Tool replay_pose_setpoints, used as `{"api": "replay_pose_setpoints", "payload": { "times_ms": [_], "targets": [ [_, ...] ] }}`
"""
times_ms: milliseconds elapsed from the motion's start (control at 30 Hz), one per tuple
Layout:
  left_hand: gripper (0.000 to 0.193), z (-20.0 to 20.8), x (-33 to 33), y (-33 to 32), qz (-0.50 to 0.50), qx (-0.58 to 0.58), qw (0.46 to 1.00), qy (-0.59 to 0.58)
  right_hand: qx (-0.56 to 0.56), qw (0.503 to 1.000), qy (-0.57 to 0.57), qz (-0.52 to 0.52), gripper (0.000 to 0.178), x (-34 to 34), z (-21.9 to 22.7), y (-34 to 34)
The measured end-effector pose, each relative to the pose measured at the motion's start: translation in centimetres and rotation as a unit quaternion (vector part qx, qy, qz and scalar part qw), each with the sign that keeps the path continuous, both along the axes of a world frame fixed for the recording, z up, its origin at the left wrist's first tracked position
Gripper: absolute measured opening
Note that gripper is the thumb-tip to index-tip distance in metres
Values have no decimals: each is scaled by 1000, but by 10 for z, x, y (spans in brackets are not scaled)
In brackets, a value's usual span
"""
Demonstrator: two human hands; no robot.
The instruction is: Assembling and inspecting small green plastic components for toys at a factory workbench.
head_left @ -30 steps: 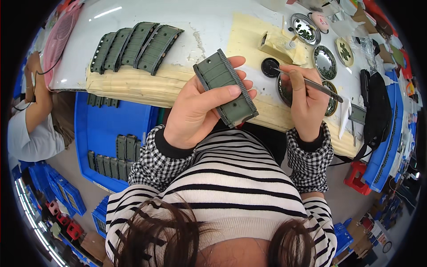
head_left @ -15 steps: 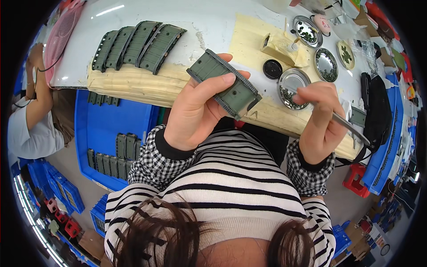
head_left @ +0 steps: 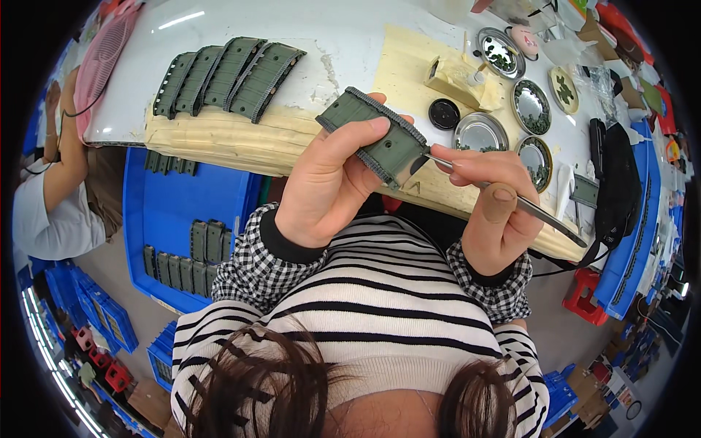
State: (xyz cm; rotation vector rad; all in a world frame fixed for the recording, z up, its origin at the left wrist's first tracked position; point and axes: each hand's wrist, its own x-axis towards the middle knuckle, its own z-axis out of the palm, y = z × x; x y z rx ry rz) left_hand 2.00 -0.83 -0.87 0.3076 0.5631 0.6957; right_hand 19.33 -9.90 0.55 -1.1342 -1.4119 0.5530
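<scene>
My left hand is closed on a dark green curved panel with ribbed, toothed long edges, tilted above the table's front edge. My thumb presses its upper face, and the fingers go underneath. In my right hand is a pair of metal tweezers. Their points meet the panel's right end, beside a dark notch at the corner. Whether a small part sits between the points is too small to tell. Just beyond the right hand stands a round metal dish with some small bits in it.
Several similar panels lie in a row at the table's back left. More metal dishes with small green parts stand at the right, near a black round lid and a tape-wrapped block. Below left, a blue bin holds more panels; a person sits beyond it.
My right hand has moved left from over the metal dish, bringing the tweezers to the panel's right end. The left hand has shifted slightly right, still gripping the panel.
</scene>
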Motion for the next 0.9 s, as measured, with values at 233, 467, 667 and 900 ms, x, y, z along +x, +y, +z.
{"api": "replay_pose_setpoints", "payload": {
  "times_ms": [233, 467, 667, 900],
  "targets": [
    [38, -1, 0, 0, -3, -2, 1000, -2, -6, 1000, -12, 0, 26, 1, 1, 0],
    [38, -1, 0, 0, -3, -5, 1000, 0, -9, 999, -48, -1, 23, 3, 5, -1],
    [38, -1, 1, 1, -1, -14, 1000, 15, -16, 993, -114, 11, 16, 5, 14, 0],
    [36, -3, 1, 1, 3, -18, 1000, 6, 4, 987, -157, 17, 14, 7, 16, 2]
  ]
}}
